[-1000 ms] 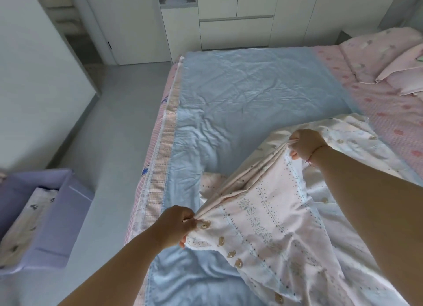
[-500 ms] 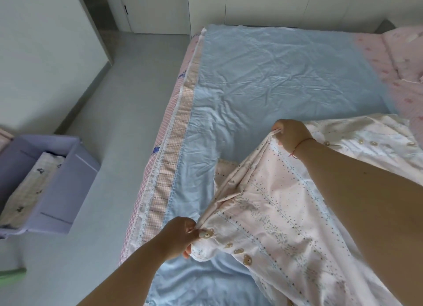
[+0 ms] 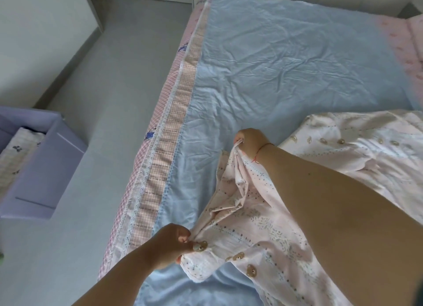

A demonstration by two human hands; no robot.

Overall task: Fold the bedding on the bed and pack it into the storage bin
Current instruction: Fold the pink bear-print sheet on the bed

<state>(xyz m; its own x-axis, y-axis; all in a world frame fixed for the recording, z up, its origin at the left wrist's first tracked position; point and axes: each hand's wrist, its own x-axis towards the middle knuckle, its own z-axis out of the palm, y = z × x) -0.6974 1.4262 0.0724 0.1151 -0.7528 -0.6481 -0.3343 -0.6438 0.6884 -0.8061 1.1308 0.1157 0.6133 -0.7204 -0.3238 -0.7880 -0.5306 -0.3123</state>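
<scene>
Gripping the pink printed sheet [image 3: 256,227] along one edge: my left hand [image 3: 170,241] pinches it near the bed's [image 3: 286,53] side edge, right hand [image 3: 250,140] clenches it farther in.

the left hand [image 3: 170,245] is low and near the body, its fingers curled tight and the thumb pressing on top, pinching cloth. the left forearm comes up from the bottom edge. the right hand [image 3: 250,142] is further forward, closed as a fist that grips cloth, with a thin red string on the wrist. the right arm is stretched out straight.
</scene>
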